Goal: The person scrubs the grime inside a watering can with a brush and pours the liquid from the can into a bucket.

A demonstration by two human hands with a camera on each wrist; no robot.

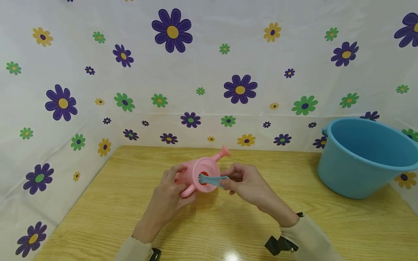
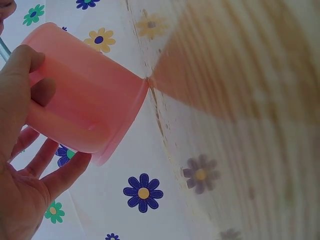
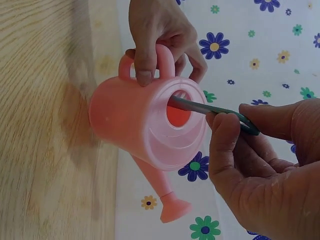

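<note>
A pink toy watering can [image 1: 188, 175] is tilted over the tabletop, its round top opening turned toward the right hand. In the left wrist view, the lower rim of the can [image 2: 90, 85] meets the table. My left hand [image 1: 169, 190] grips it around the handle [image 3: 166, 62], with the thumb against the body. My right hand [image 1: 246, 183] pinches the looped end of a slim light-blue tool [image 1: 213, 180] between thumb and fingers. The tool's far end reaches into the opening, and its shape there is mostly hidden. Something red-orange shows inside the opening.
A large blue bucket [image 1: 356, 170] stands at the right of the wooden table [image 1: 130, 170]. A white sheet with printed flowers [image 1: 209, 65] hangs behind the table and along its left side. The can's spout [image 1: 224, 151] points toward the back.
</note>
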